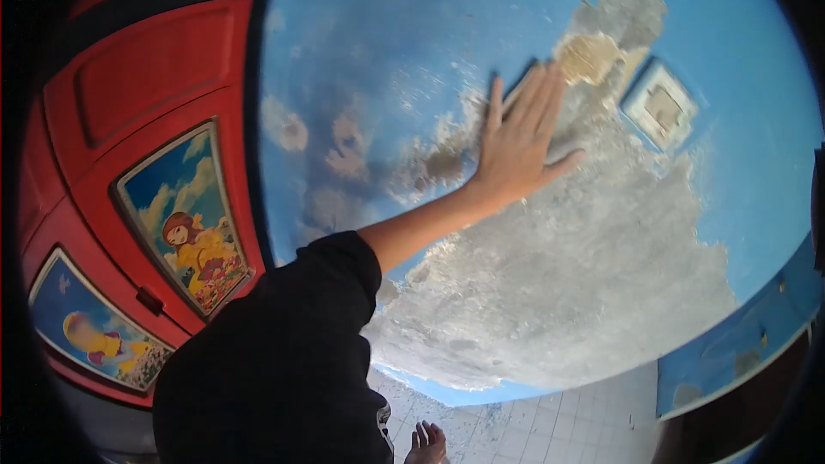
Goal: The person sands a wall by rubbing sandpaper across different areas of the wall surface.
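My left hand (pixel 520 137) lies palm down against the blue wall (pixel 344 60), its thumb and little finger spread. The pale, dark-edged border of a thin flat piece (pixel 518 86) shows beside the fingers; the hand presses it to the wall and covers most of it. Around the hand the paint is worn away, baring grey plaster (pixel 550 266) and a tan patch (pixel 588 58) just past the fingertips. Low at the bottom edge, my right hand (pixel 426 444) is partly in view, fingers apart and slightly bent, with no object visible in it.
A white switch box (pixel 660 105) is set in the wall to the right. Red cabinet doors (pixel 163 69) with cartoon pictures stand at the left. Blue flakes lie on the white tiled floor (pixel 550 425). A worn blue surface (pixel 730 348) runs along the lower right.
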Motion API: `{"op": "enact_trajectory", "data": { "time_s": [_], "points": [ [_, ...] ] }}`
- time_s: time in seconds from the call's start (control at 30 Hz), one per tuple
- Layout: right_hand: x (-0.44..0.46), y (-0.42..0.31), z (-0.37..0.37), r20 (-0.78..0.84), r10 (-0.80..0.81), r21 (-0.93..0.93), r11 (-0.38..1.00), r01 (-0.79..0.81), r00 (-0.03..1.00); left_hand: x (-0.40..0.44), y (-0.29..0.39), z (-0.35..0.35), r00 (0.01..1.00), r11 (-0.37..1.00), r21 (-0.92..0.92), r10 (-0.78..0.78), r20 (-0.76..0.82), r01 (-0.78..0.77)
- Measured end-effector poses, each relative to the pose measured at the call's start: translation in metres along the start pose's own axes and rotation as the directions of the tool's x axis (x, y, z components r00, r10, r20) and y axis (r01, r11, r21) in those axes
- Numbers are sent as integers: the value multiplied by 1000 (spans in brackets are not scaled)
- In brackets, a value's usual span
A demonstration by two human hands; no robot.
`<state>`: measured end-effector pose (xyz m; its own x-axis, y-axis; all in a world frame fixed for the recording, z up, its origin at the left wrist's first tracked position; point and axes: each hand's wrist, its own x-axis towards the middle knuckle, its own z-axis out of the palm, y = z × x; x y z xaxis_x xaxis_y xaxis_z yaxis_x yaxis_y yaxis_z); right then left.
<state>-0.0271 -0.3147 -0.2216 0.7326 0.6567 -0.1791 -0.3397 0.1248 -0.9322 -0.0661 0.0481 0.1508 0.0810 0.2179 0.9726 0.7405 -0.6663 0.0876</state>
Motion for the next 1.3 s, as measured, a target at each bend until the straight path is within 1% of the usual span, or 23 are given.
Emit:
{"op": "enact_trajectory", "data": {
  "time_s": [0.07,0.1,0.17,0.2,0.23,0.27,0.33,0.37,0.4,0.47,0.6,0.67,0.73,0.8,0.9,0.97,1.03,1.1,1.13,1.17,1.2,1.27,1.3],
  "points": [
    [2,0,1,60,-22,95,995,16,998,-7,12,5,1000,998,-55,-12,-13,12],
    [2,-4,7,-33,67,-16,998,-67,997,-21,9,3,999,997,-73,27,17,-26],
    [-3,-3,5,-44,73,29,997,-72,996,-56,1,7,994,991,-104,91,57,-85],
    [-3,-1,5,-24,74,61,996,-72,997,-82,-1,12,986,987,-125,114,121,-99],
    [-5,2,4,-12,32,88,996,-31,999,-92,-1,9,974,984,-143,136,184,-110],
    [-7,4,1,10,-5,85,996,4,1000,-94,-5,10,970,980,-154,154,190,-125],
    [-6,3,-2,-32,42,91,995,-39,999,-85,-10,12,979,994,-46,102,175,-95],
    [-6,0,-1,-75,70,87,994,-63,995,-68,-12,15,992,995,-10,101,70,-101],
    [-7,0,-3,-52,32,82,996,-28,998,-50,-13,16,991,994,-10,109,81,-108],
    [-7,4,-5,-51,-9,105,994,14,999,-24,-11,19,991,991,76,116,-61,-111],
    [-8,5,4,-111,69,68,996,-62,991,-29,-7,28,988,992,69,113,-109,-106],
    [-7,11,3,-74,45,13,999,-44,996,-61,-3,30,998,997,40,64,3,-64],
    [-5,14,3,-106,80,57,996,-74,991,-113,8,38,991,997,66,32,129,-41],
    [-11,10,7,-110,70,-30,997,-73,991,-176,4,57,959,986,6,161,234,-167],
    [-10,14,-1,-146,87,33,996,-83,985,-226,-1,67,955,984,-9,175,238,-178],
    [-11,13,-6,-173,99,95,992,-83,980,-220,2,57,933,985,-17,166,319,-170],
    [-12,12,-11,-183,105,99,991,-87,977,-180,1,47,928,999,26,15,372,-26],
    [-10,14,-15,-209,131,59,991,-122,969,-115,-1,30,975,995,-36,-86,204,96],
    [-11,15,-14,-200,121,18,993,-120,972,-89,-2,27,987,997,-46,-56,148,64],
    [-10,16,-15,-204,136,40,991,-131,969,-73,-1,25,995,998,-52,-27,91,32],
    [-9,18,-14,-209,151,64,988,-140,966,-65,8,26,996,997,-63,-36,80,41],
    [-9,21,-15,-178,141,73,989,-130,974,-52,34,34,989,997,1,73,130,-74],
    [-11,27,-18,-113,62,60,997,-55,992,-50,49,39,990,998,-5,69,125,-69]
  ]
}}
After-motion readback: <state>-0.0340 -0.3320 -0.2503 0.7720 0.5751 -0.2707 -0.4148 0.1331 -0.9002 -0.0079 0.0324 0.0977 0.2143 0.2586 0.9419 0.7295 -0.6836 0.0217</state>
